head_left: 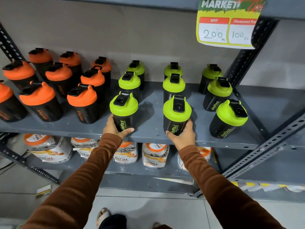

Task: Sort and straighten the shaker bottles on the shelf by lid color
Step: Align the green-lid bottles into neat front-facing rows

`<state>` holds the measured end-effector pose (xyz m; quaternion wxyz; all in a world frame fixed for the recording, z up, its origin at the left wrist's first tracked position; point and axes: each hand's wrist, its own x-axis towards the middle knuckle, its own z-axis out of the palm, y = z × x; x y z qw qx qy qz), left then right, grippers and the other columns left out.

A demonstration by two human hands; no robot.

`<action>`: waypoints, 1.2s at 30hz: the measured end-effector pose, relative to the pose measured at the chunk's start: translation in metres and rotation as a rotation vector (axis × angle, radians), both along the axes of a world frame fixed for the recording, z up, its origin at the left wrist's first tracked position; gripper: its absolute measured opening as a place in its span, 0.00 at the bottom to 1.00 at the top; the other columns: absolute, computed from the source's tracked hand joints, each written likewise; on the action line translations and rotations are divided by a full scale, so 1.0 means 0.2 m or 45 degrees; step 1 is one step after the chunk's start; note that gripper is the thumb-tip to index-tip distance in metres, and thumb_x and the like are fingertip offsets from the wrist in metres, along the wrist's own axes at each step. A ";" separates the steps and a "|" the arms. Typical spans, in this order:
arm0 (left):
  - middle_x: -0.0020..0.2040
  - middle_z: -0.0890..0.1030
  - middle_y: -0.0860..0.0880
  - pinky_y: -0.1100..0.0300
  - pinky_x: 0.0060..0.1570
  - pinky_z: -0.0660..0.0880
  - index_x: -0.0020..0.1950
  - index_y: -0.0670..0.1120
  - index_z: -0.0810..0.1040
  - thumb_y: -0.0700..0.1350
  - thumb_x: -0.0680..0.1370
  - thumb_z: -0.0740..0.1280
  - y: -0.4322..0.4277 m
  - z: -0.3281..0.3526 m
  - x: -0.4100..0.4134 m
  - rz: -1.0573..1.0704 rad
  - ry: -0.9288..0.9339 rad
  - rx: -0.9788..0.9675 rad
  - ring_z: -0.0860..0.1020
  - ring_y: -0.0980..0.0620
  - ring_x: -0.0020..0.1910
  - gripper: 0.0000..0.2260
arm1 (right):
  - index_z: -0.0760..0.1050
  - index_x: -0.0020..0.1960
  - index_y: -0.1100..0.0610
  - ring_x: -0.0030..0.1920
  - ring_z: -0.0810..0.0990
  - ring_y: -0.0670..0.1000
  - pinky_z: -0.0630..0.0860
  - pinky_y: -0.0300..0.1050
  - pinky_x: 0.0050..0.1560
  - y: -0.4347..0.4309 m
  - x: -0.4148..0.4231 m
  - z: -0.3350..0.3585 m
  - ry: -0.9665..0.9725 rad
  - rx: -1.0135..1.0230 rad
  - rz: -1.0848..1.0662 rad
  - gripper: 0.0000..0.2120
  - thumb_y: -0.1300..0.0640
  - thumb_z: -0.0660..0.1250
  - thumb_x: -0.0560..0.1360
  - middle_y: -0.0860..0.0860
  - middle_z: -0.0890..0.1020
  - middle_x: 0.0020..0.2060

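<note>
Black shaker bottles stand on a grey metal shelf [148, 134]. Several with orange lids [38, 95] fill the left part. Several with green lids stand in three rows on the right part. My left hand [115, 129] is wrapped around the base of the front green-lidded bottle [123, 104] of the left green row. My right hand [183, 136] grips the base of the front green-lidded bottle [177, 109] of the middle green row. Both bottles stand upright at the shelf's front edge. A third front green bottle [230, 114] leans at the right, untouched.
A yellow price sign [227, 30] hangs from the shelf above at the right. Perforated grey uprights [247, 52] frame the shelf on both sides. White and orange jars [155, 154] sit on the lower shelf. A small card [43, 190] lies on the tiled floor.
</note>
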<state>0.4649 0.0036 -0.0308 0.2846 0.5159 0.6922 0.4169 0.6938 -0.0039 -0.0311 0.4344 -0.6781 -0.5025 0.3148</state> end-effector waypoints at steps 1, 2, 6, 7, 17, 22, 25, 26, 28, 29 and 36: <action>0.64 0.74 0.40 0.49 0.63 0.70 0.65 0.42 0.64 0.44 0.62 0.77 0.00 0.00 0.00 -0.001 -0.001 -0.004 0.73 0.41 0.61 0.36 | 0.59 0.69 0.56 0.64 0.72 0.59 0.70 0.54 0.67 0.00 0.00 0.00 -0.003 -0.001 0.005 0.41 0.59 0.78 0.62 0.57 0.75 0.64; 0.64 0.74 0.40 0.49 0.64 0.70 0.65 0.42 0.64 0.44 0.62 0.77 0.00 0.01 0.00 -0.003 -0.004 -0.009 0.73 0.41 0.61 0.36 | 0.59 0.70 0.56 0.64 0.73 0.59 0.70 0.53 0.67 0.00 0.00 0.00 -0.005 -0.001 0.009 0.41 0.59 0.78 0.63 0.57 0.75 0.64; 0.64 0.74 0.40 0.49 0.64 0.69 0.65 0.42 0.64 0.44 0.62 0.77 0.00 0.01 0.00 -0.003 -0.014 -0.021 0.73 0.41 0.61 0.37 | 0.60 0.69 0.56 0.64 0.73 0.58 0.70 0.53 0.66 0.00 0.00 0.00 0.004 0.005 0.010 0.41 0.59 0.78 0.63 0.57 0.74 0.64; 0.64 0.74 0.40 0.49 0.64 0.69 0.65 0.42 0.64 0.44 0.62 0.77 0.00 0.01 0.00 -0.003 -0.018 -0.025 0.73 0.41 0.61 0.36 | 0.60 0.69 0.56 0.64 0.73 0.58 0.70 0.53 0.67 0.00 0.00 0.00 0.008 0.008 0.008 0.41 0.59 0.78 0.62 0.57 0.74 0.64; 0.64 0.74 0.40 0.50 0.63 0.69 0.65 0.42 0.64 0.43 0.62 0.77 -0.01 0.03 0.01 -0.006 -0.023 -0.025 0.73 0.41 0.61 0.36 | 0.61 0.68 0.56 0.63 0.74 0.58 0.71 0.52 0.66 0.00 0.00 -0.01 0.011 0.027 0.005 0.41 0.60 0.79 0.61 0.57 0.75 0.62; 0.63 0.74 0.40 0.51 0.62 0.68 0.65 0.41 0.64 0.43 0.63 0.77 -0.02 0.03 0.01 -0.010 -0.023 -0.011 0.73 0.41 0.61 0.35 | 0.61 0.68 0.57 0.62 0.74 0.58 0.70 0.49 0.64 0.00 0.00 0.00 0.023 0.041 0.015 0.40 0.61 0.78 0.62 0.58 0.75 0.63; 0.63 0.74 0.39 0.50 0.63 0.69 0.65 0.41 0.64 0.43 0.63 0.77 -0.02 0.03 0.02 -0.013 -0.028 -0.013 0.73 0.41 0.60 0.35 | 0.61 0.68 0.57 0.63 0.74 0.58 0.71 0.50 0.64 -0.01 0.00 -0.01 0.025 0.040 0.018 0.40 0.60 0.78 0.62 0.58 0.75 0.63; 0.63 0.74 0.39 0.50 0.63 0.69 0.65 0.41 0.64 0.43 0.63 0.77 -0.02 0.04 0.02 -0.012 -0.029 -0.013 0.73 0.41 0.61 0.35 | 0.61 0.68 0.57 0.63 0.74 0.58 0.70 0.50 0.64 -0.01 0.01 -0.01 0.022 0.041 0.018 0.40 0.60 0.78 0.62 0.58 0.75 0.63; 0.63 0.74 0.40 0.50 0.62 0.69 0.65 0.41 0.64 0.43 0.63 0.77 -0.02 0.04 0.02 -0.011 -0.033 -0.009 0.73 0.41 0.61 0.35 | 0.61 0.68 0.57 0.63 0.73 0.58 0.70 0.50 0.64 -0.01 0.01 0.00 0.017 0.036 0.019 0.40 0.60 0.78 0.62 0.58 0.75 0.63; 0.63 0.74 0.40 0.51 0.62 0.69 0.65 0.41 0.64 0.42 0.63 0.77 -0.02 0.04 0.02 -0.012 -0.038 -0.006 0.73 0.41 0.61 0.35 | 0.61 0.68 0.57 0.63 0.73 0.58 0.70 0.50 0.64 -0.01 0.01 0.00 0.017 0.037 0.020 0.40 0.60 0.78 0.62 0.58 0.75 0.63; 0.62 0.75 0.39 0.51 0.62 0.69 0.64 0.41 0.65 0.43 0.62 0.77 -0.01 0.03 0.01 -0.011 -0.042 -0.008 0.74 0.41 0.60 0.35 | 0.62 0.67 0.58 0.62 0.75 0.57 0.71 0.49 0.64 0.00 0.01 -0.01 0.015 0.065 0.011 0.39 0.61 0.78 0.61 0.58 0.76 0.62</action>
